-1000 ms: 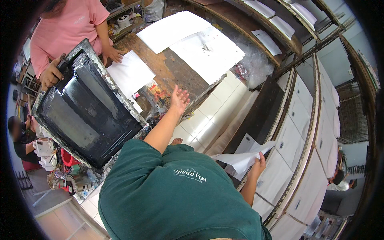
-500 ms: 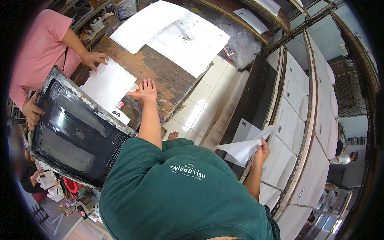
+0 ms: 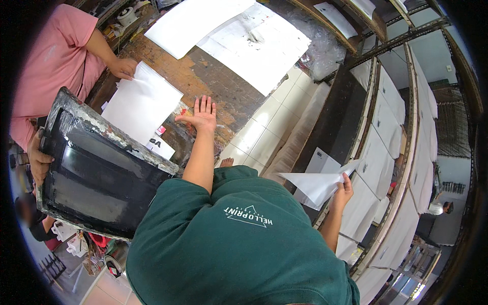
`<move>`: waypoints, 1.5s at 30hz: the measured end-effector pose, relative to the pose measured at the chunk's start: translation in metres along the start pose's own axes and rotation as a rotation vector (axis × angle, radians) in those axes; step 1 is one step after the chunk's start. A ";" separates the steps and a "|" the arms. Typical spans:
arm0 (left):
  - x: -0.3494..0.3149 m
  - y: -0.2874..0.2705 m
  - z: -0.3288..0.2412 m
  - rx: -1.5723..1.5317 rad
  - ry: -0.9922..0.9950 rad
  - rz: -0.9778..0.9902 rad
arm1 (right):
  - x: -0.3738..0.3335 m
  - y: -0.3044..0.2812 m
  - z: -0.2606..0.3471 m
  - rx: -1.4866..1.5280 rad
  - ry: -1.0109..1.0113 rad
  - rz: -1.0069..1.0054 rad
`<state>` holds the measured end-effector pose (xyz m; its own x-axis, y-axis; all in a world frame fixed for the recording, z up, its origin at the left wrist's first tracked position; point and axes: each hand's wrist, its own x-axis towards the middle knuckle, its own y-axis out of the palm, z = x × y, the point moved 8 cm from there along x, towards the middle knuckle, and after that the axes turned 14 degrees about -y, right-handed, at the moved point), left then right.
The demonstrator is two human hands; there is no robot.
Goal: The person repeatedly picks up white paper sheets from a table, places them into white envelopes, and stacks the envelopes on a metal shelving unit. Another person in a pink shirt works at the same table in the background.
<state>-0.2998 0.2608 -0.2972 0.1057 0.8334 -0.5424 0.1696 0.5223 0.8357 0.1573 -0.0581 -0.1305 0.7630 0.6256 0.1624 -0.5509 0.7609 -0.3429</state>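
Observation:
With fingers spread and palm showing, my left hand (image 3: 204, 120) is held over the near edge of the wooden worktable and has nothing in it. My right hand (image 3: 343, 189) pinches the edge of a white paper sheet (image 3: 317, 186), which is bent and hangs over the dark shelf board (image 3: 325, 124). Behind it another white sheet (image 3: 321, 163) with a small dark print partly shows. To the left of my left hand lies a white sheet (image 3: 143, 104) on the table, its upper corner gripped by a co-worker's hand (image 3: 123, 68).
A dark printing screen frame (image 3: 104, 170) tilts up at the left, held by the co-worker's other hand (image 3: 39, 158). Large white sheets (image 3: 256, 48) cover the far part of the worktable (image 3: 213, 84). Racks of printed sheets (image 3: 378, 168) line the right side.
The view has shifted slightly. The co-worker's fingers, spread over the white sheet before, now grip its corner. My hands keep much the same poses, the right still on its paper.

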 end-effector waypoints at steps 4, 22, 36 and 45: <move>0.005 -0.003 0.000 -0.017 -0.011 -0.038 | 0.002 0.008 0.006 -0.063 0.024 0.012; 0.090 0.074 -0.012 0.556 0.383 -0.204 | 0.061 -0.157 -0.094 -0.797 0.227 -0.125; -0.068 0.090 0.273 1.082 -0.124 -0.127 | 0.036 -0.495 -0.273 -1.919 0.440 -0.325; -0.067 0.095 0.315 1.084 -0.320 0.073 | 0.067 -0.489 -0.238 -1.749 0.615 -0.312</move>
<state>0.0180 0.1974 -0.2088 0.3696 0.6901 -0.6222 0.8959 -0.0871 0.4355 0.5580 -0.4294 -0.1719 0.9722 0.0744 0.2218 0.2316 -0.4395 -0.8679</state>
